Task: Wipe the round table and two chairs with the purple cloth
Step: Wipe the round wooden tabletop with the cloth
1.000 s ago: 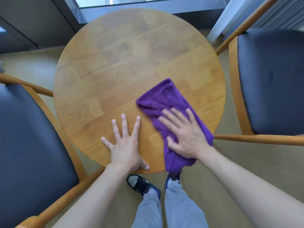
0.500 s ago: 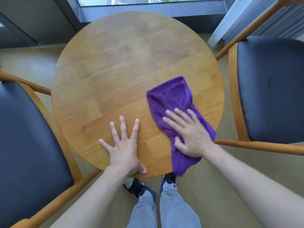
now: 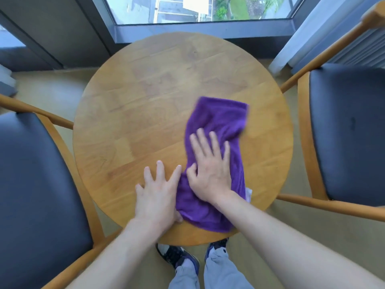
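Both forearms (image 3: 291,243) are bare, with no sleeves showing. Light grey trousers (image 3: 220,270) hang above dark sneakers (image 3: 177,256) with blue and white trim.

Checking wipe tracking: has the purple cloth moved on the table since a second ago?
Yes. The purple cloth slid left across the round table, away from its right rim, now touching the left hand.

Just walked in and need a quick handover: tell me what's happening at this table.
A person stands at the round table wiping its wooden top. The right hand lies flat, fingers spread, on the purple cloth, pressing it to the near right part of the top. The left hand rests flat on the bare wood right beside the cloth, apparently bracing. A dark-cushioned chair stands on each side, the left chair and the right chair; neither is being touched now.
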Demonstrator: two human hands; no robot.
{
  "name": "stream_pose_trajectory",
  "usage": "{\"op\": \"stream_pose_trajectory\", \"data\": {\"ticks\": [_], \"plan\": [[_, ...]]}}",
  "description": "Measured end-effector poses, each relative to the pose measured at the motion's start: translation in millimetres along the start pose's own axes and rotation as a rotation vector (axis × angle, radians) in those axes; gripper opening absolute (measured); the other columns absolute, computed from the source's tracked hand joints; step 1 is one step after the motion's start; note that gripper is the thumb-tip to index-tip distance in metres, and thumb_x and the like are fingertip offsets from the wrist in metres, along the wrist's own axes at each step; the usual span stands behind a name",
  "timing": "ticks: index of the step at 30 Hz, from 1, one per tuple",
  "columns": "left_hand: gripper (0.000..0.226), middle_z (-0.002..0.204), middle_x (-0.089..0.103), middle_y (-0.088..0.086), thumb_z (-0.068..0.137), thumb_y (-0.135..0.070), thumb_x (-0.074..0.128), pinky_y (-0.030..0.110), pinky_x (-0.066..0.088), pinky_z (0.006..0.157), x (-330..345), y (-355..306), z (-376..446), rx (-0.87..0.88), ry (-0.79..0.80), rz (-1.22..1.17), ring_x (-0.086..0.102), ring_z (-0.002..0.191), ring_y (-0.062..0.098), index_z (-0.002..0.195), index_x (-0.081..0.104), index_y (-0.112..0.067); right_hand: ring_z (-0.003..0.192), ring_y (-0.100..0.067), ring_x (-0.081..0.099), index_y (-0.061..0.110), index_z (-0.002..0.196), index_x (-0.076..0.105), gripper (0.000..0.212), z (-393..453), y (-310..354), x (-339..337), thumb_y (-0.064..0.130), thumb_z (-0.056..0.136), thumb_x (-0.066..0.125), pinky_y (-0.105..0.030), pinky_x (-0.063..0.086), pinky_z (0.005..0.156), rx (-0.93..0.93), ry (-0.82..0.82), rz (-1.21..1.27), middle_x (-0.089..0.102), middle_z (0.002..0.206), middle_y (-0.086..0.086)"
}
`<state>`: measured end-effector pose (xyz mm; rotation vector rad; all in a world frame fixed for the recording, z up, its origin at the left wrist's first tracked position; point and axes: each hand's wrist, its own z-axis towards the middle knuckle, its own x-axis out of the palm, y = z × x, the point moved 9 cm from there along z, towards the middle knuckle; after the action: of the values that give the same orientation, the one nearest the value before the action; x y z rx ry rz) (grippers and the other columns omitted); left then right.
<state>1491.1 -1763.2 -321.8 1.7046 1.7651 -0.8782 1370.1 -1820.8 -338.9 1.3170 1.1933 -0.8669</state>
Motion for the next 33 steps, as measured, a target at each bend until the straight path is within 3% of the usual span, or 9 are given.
{"op": "stream_pose_trajectory", "data": {"ticks": [2, 5, 7, 11, 13, 20, 23, 30, 33], "plan": [[0.128, 0.148, 0.024, 0.003, 0.046, -0.064, 0.092, 0.055, 0.053, 0.095, -27, 13, 11, 0.034, -0.082, -0.024, 0.028, 0.138, 0.032, 0.148, 0.02, -0.038, 0.157, -0.025, 0.018, 0.025, 0.158, 0.035, 0.08, -7, 4, 1, 0.033, 0.079, 0.046, -0.061, 0.013, 0.122, -0.347, 0.081, -0.026, 0.022, 0.169, 0.006], [0.154, 0.165, -0.007, 0.004, 0.042, -0.063, 0.095, 0.065, 0.037, 0.111, -43, 43, 35, -0.06, -0.015, -0.015, 0.002, 0.154, 0.037, 0.156, -0.007, -0.045, 0.154, -0.024, 0.026, 0.023, 0.155, 0.042, 0.082, 17, -31, -15, 0.032, 0.074, 0.047, -0.054, 0.018, 0.124, -0.504, 0.085, -0.082, 0.027, 0.168, 0.002], [0.162, 0.163, -0.032, 0.002, 0.045, -0.061, 0.096, 0.072, 0.027, 0.114, -43, 58, 43, -0.149, 0.029, -0.053, -0.015, 0.154, 0.042, 0.151, -0.026, -0.049, 0.154, -0.026, 0.026, 0.023, 0.154, 0.043, 0.082, 49, -79, -29, 0.032, 0.073, 0.048, -0.052, 0.017, 0.124, -0.24, 0.006, -0.083, 0.025, 0.169, -0.001], [0.165, 0.163, -0.033, 0.005, 0.042, -0.052, 0.1, 0.074, 0.03, 0.111, -44, 59, 49, -0.203, 0.017, -0.075, -0.015, 0.153, 0.046, 0.15, -0.025, -0.05, 0.157, -0.029, 0.011, 0.022, 0.16, 0.029, 0.084, 70, -117, -37, 0.035, 0.078, 0.04, -0.06, 0.007, 0.124, 0.514, -0.095, 0.046, 0.014, 0.171, -0.003], [0.167, 0.164, -0.029, 0.007, 0.04, -0.049, 0.102, 0.072, 0.033, 0.11, -46, 58, 49, -0.216, 0.008, -0.084, -0.011, 0.153, 0.047, 0.152, -0.022, -0.05, 0.157, -0.03, 0.009, 0.02, 0.162, 0.025, 0.087, 74, -85, -31, 0.037, 0.077, 0.037, -0.063, 0.006, 0.123, 0.538, -0.076, 0.073, 0.012, 0.172, -0.003], [0.16, 0.165, -0.031, 0.005, 0.043, -0.05, 0.1, 0.071, 0.028, 0.115, -46, 59, 44, -0.244, 0.017, -0.08, -0.013, 0.154, 0.045, 0.156, -0.013, -0.047, 0.159, -0.022, 0.007, 0.026, 0.161, 0.027, 0.086, 40, 21, 1, 0.034, 0.077, 0.042, -0.059, 0.01, 0.124, -0.714, 0.215, -0.116, 0.014, 0.171, 0.007], [0.159, 0.164, -0.033, 0.003, 0.045, -0.048, 0.101, 0.071, 0.024, 0.117, -43, 60, 43, -0.252, 0.023, -0.106, -0.016, 0.154, 0.044, 0.155, -0.015, -0.048, 0.158, -0.021, 0.014, 0.029, 0.16, 0.031, 0.086, 56, -9, -11, 0.036, 0.075, 0.046, -0.053, 0.008, 0.126, -0.875, 0.228, -0.15, 0.018, 0.17, 0.008], [0.163, 0.163, -0.033, 0.003, 0.046, -0.038, 0.102, 0.075, 0.019, 0.116, -41, 58, 47, -0.264, 0.037, -0.15, -0.019, 0.153, 0.045, 0.152, -0.021, -0.051, 0.158, -0.027, 0.004, 0.035, 0.159, 0.027, 0.082, 137, -100, -33, 0.042, 0.079, 0.043, -0.064, 0.001, 0.122, 0.028, 0.057, -0.024, 0.01, 0.172, 0.002], [0.162, 0.164, -0.033, 0.004, 0.047, -0.037, 0.102, 0.076, 0.017, 0.116, -42, 57, 48, -0.265, 0.031, -0.165, -0.02, 0.152, 0.045, 0.152, -0.02, -0.051, 0.158, -0.028, -0.001, 0.029, 0.163, 0.016, 0.088, 138, -53, -24, 0.041, 0.078, 0.036, -0.066, 0.0, 0.122, 0.139, 0.068, -0.027, 0.0, 0.172, 0.003]]}}
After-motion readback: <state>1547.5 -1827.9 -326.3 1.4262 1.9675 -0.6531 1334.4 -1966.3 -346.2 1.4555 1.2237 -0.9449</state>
